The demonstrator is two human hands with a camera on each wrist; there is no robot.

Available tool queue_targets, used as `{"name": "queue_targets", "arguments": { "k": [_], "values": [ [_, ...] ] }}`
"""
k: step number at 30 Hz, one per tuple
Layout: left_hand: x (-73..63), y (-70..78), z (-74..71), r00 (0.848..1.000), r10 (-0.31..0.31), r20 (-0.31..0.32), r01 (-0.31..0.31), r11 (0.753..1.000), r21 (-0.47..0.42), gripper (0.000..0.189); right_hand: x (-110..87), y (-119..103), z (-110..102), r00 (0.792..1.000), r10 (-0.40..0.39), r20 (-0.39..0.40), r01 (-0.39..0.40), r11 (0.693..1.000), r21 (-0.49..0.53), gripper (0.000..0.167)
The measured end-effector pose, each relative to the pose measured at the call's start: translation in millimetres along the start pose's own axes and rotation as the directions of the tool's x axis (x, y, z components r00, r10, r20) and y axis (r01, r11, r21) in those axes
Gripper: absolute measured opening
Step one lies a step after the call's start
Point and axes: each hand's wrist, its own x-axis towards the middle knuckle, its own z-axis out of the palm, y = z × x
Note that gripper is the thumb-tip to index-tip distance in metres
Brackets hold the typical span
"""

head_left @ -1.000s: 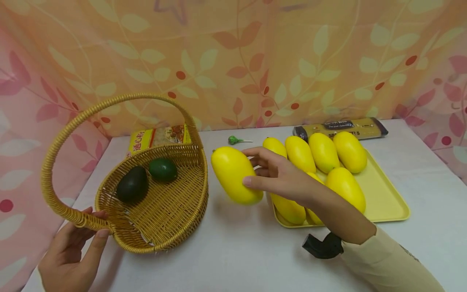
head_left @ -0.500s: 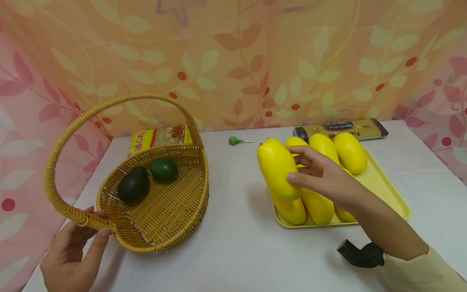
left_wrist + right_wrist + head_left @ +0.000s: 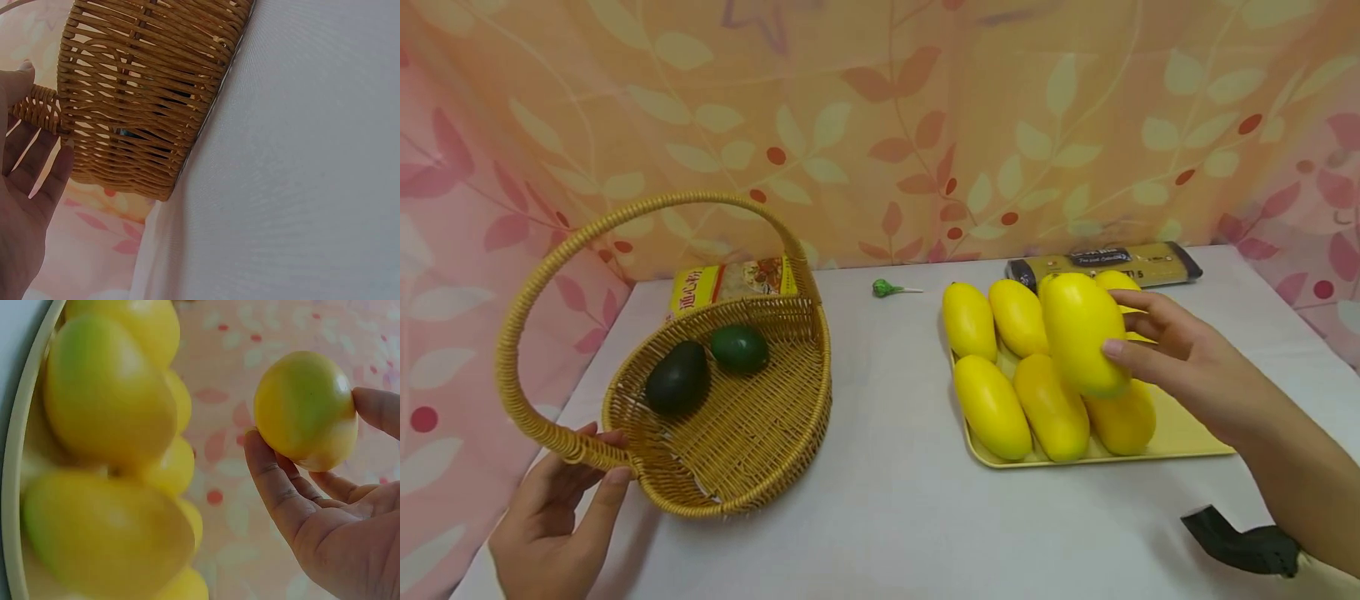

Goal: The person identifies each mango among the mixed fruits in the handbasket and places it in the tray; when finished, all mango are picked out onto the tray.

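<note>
My left hand [image 3: 561, 517] grips the wicker basket [image 3: 775, 467] where its arched handle joins the near-left rim. In the left wrist view, the thumb and fingers of the left hand [image 3: 28, 181] are around that handle base. A dark avocado [image 3: 677, 377] and a smaller green avocado-like fruit [image 3: 740, 348] lie inside the basket. My right hand [image 3: 1195, 367] holds a yellow mango [image 3: 1078, 329] above the yellow tray [image 3: 1195, 429]. The right wrist view shows this mango [image 3: 306, 409] between thumb and fingertips, apart from the others. Several mangoes [image 3: 992, 408] lie on the tray in rows.
Behind the basket lies a yellow food packet [image 3: 730, 279]. A green lollipop [image 3: 883, 288] rests at the back middle of the white table [image 3: 887, 517]. A spaghetti packet [image 3: 1142, 260] lies behind the tray. Patterned curtains [image 3: 880, 125] stand at the back and sides.
My right hand has carried the mango rightward, from between basket and tray to over the tray's mangoes. My left hand stays on the basket handle.
</note>
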Motion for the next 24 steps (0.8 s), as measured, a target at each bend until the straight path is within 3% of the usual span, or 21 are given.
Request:
{"name": "queue_targets", "arguments": {
  "k": [6,9,12,16,19,24],
  "values": [
    [-0.4,0.4,0.6,1.0,-0.013,-0.005,0.013,1.0,0.013,0.048,-16.5,25.9,-27.0,0.991,0.069,-0.117,-0.086,0.985,-0.152,0.056],
    [-0.4,0.1,-0.6,1.0,-0.008,-0.004,0.009,0.999,0.037,0.049,-23.7,36.5,-35.6,0.982,0.146,-0.122,-0.168,0.967,-0.189,0.062],
    [0.1,-1.5,-1.9,1.0,0.009,-0.002,-0.009,1.0,-0.002,0.048,-28.0,46.8,-43.1,0.961,0.256,-0.101,-0.273,0.936,-0.222,0.072],
    [-0.1,-3.2,-2.4,1.0,0.022,-0.004,-0.022,0.999,-0.049,0.047,-27.4,59.9,-49.6,0.923,0.382,-0.055,-0.379,0.871,-0.313,0.084],
    [-1.0,-3.6,-2.2,1.0,0.015,-0.007,-0.016,0.998,-0.056,0.047,-25.1,68.5,-52.8,0.903,0.429,-0.01,-0.402,0.838,-0.37,0.086],
    [-1.0,-5.2,-2.4,1.0,0.021,-0.002,-0.022,0.995,-0.099,0.049,-22.6,76.6,-56.2,0.868,0.492,0.059,-0.434,0.812,-0.389,0.088]
  ]
}}
